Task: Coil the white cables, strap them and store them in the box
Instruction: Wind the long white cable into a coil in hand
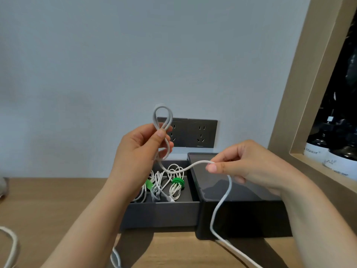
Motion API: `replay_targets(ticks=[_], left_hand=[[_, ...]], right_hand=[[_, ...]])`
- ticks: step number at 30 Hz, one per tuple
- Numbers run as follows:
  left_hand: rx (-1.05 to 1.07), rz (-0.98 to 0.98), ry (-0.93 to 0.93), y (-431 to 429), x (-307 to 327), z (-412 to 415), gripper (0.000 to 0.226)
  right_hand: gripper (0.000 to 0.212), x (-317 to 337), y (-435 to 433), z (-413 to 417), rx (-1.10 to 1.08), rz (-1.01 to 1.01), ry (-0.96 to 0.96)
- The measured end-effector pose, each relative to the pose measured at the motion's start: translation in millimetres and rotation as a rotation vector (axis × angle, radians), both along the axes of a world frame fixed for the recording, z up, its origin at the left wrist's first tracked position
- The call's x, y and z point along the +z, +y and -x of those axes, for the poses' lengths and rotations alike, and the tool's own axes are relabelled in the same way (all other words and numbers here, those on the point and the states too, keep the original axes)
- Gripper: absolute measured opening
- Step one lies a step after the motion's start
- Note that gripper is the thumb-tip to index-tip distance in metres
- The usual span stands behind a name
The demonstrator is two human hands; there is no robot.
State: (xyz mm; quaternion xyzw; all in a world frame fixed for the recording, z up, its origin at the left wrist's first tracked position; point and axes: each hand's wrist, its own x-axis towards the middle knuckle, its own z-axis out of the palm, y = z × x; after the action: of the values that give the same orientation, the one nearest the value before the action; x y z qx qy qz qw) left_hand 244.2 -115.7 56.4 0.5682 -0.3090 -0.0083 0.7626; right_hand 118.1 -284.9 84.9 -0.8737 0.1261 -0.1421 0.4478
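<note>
So, nearest the camera, the loose tail of the white cable [222, 202] trails off the near edge of the wooden desk [48, 200]. Another white cable [11, 246] lies at the near left, and by the look of it hasn't been dealt with yet.

Moving up, the right hand [255, 167] pinches the cable between thumb and forefinger with the other fingers loosely curled. Looks like it's there to feed slack.

A bit further back and to the left, the left hand [139, 149] is curled round a couple of loops. The thumb presses them against the fingers and one loop pokes out the top.

Beyond the hands sits the open box [160, 213] with strapped coils [174, 190] inside, green straps [177, 181] on them. What I take for its dark lid [241, 217] sits just right of it. Far back on the wall are sockets [201, 133].

My read is mid-coiling, fairly early on this cable. The next move needs the right hand to swing another loop across to the left one, same loop size, no twisting. After that it needs a strap.
</note>
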Motion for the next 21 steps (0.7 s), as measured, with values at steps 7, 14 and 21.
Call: replay_targets(ticks=[7, 14, 21], left_hand=[[0.014, -0.159, -0.078, -6.7, -4.7, 3.7, 0.021], [0.024, -0.181, -0.088, -9.2, -7.6, 1.0, 0.022], [0.033, -0.208, -0.111, -8.7, -9.8, 0.6, 0.023]], right_hand=[[0.007, 4.7, 0.0, -0.6, 0.040, 0.064, -0.132], [0.016, 9.3, 6.4, 1.9, -0.075, 0.243, -0.291], [0.008, 9.2, -2.9, 2.1, -0.038, 0.022, -0.292]])
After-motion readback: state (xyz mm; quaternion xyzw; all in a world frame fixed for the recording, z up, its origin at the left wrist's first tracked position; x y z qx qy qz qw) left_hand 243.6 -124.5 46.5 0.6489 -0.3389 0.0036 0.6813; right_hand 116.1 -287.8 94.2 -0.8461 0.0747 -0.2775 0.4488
